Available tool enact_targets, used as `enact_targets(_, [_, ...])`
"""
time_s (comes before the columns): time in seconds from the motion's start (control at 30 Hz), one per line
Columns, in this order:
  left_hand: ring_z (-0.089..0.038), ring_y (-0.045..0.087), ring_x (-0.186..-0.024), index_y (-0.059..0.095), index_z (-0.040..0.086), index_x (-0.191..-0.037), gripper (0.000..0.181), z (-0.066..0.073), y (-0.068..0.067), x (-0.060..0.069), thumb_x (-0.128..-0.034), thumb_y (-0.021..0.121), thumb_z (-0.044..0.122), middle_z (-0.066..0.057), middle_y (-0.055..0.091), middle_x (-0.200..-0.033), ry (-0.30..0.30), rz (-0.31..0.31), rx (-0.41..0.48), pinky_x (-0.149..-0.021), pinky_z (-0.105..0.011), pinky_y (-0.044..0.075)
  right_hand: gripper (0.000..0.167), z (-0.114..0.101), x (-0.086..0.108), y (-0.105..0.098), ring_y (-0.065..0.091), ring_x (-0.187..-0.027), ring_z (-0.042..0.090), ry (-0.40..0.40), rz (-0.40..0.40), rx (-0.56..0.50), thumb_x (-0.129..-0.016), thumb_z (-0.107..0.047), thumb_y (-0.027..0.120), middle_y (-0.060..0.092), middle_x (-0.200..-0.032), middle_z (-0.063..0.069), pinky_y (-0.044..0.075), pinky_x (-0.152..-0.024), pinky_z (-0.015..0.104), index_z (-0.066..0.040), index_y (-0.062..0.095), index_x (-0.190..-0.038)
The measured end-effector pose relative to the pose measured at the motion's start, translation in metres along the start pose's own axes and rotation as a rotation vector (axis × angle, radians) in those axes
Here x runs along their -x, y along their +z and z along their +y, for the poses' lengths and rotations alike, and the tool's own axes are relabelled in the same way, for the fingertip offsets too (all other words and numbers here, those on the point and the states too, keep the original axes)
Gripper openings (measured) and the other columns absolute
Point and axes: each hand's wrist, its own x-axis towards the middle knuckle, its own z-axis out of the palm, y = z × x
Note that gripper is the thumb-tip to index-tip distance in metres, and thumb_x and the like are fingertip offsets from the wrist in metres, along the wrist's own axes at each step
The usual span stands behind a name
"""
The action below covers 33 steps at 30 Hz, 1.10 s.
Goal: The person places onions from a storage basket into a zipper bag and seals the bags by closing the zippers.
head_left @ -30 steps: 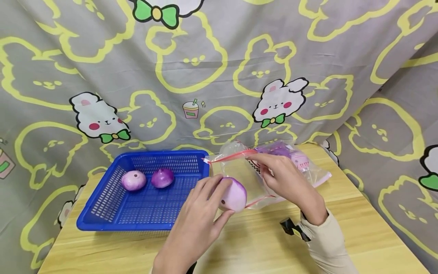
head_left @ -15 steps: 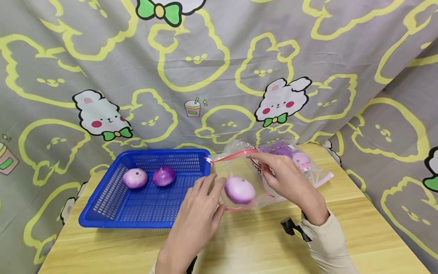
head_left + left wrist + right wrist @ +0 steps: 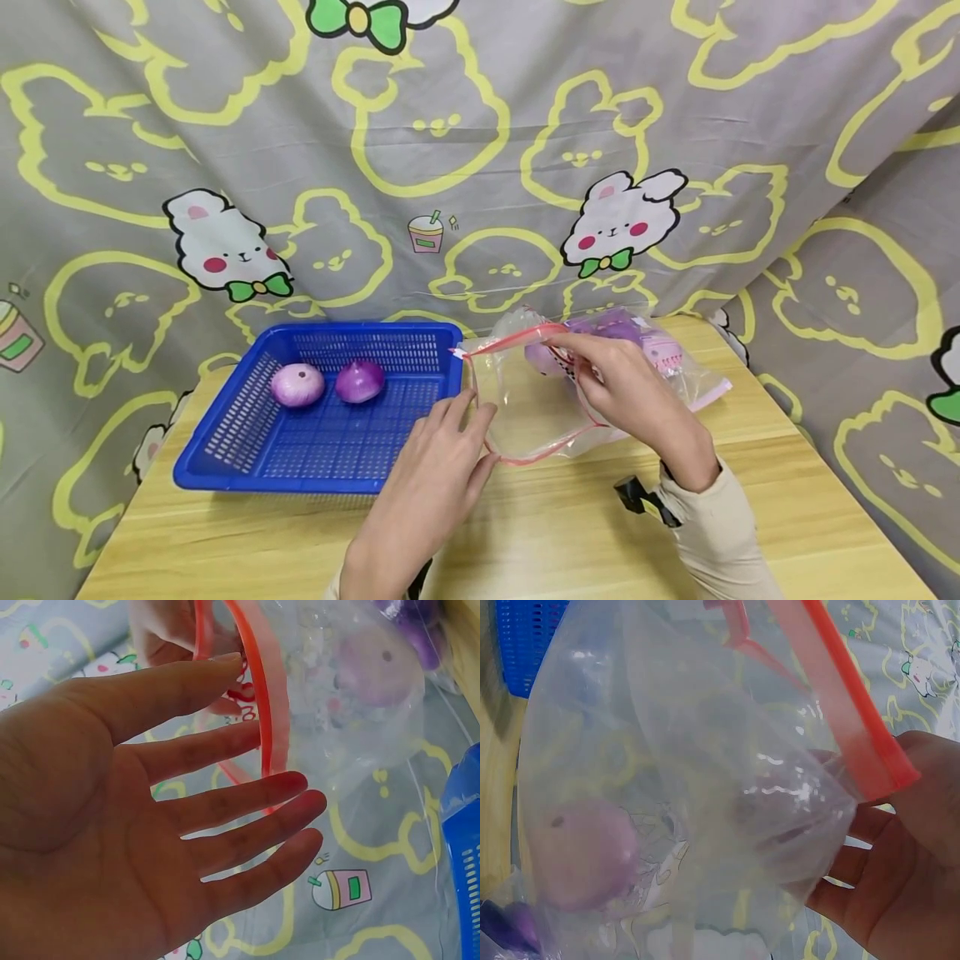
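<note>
A clear zip bag with a red zip strip lies with its mouth wide and facing left. Inside it, toward the back, is a purple onion, partly hidden in the head view. My right hand pinches the red-edged rim between thumb and fingers. At the near left of the mouth is my left hand, fingers extended and holding nothing; in the left wrist view its fingertips overlap the red strip. Two more purple onions sit in the blue basket.
Beyond my right hand lies another clear bag with purple contents. The wooden table runs in front of the basket and bags. A patterned grey curtain hangs behind the table and along its right side.
My left hand let go of the onion, which moved right, deeper into the bag. The left hand stayed near the bag's mouth, and the right hand kept its hold on the rim.
</note>
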Motion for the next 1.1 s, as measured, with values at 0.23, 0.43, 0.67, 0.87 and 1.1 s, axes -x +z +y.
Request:
enact_targets(0.23, [-0.033,0.058,-0.115,0.058,0.012,-0.13,0.049,0.001,-0.003,0.001,-0.0864,0.078,0.023,-0.018,0.059,-0.131,0.003,-0.018,0.021,-0.091,-0.049,0.051,0.04,0.0,0.001,0.001,0.052,-0.066,0.009,0.009,-0.012,-0.013,-0.088,0.007,0.054,0.073,-0.1,0.006,0.047,-0.06,0.026,-0.006,0.068,-0.123])
enact_targets(0.43, [-0.031,0.059,-0.116,0.056,0.015,-0.135,0.051,-0.001,-0.007,0.001,-0.0882,0.076,0.022,-0.015,0.06,-0.13,0.025,0.017,0.044,-0.093,-0.048,0.051,0.041,0.001,0.001,0.001,0.048,-0.063,0.008,0.012,-0.011,-0.02,-0.088,0.008,0.054,0.071,-0.095,0.004,0.044,-0.057,0.025,-0.006,0.068,-0.124])
enact_targets(0.67, [-0.025,0.061,-0.115,0.057,0.012,-0.135,0.05,-0.005,-0.015,0.003,-0.0888,0.075,0.019,-0.009,0.063,-0.125,0.051,0.108,0.073,-0.097,-0.041,0.05,0.041,0.001,0.0,-0.001,0.049,-0.064,0.009,0.016,-0.015,-0.018,-0.088,0.007,0.054,0.072,-0.097,0.004,0.045,-0.058,0.025,-0.007,0.069,-0.123])
enact_targets(0.87, [-0.024,0.061,-0.117,0.047,0.015,-0.146,0.06,-0.008,-0.026,0.007,-0.0916,0.072,0.019,-0.006,0.062,-0.13,-0.014,0.12,0.089,-0.099,-0.041,0.049,0.041,0.0,0.0,-0.004,0.054,-0.07,0.01,0.023,-0.025,-0.026,-0.089,0.007,0.053,0.073,-0.106,0.005,0.046,-0.06,0.025,-0.009,0.069,-0.123])
enact_targets(1.1, [-0.025,0.063,-0.114,0.049,0.015,-0.144,0.058,-0.024,-0.023,0.009,-0.0908,0.073,0.017,-0.008,0.064,-0.126,-0.081,0.117,0.083,-0.094,-0.043,0.053,0.043,0.001,0.0,-0.004,0.055,-0.073,0.01,0.022,-0.026,-0.033,-0.088,0.008,0.051,0.073,-0.105,0.003,0.047,-0.062,0.026,-0.01,0.07,-0.122])
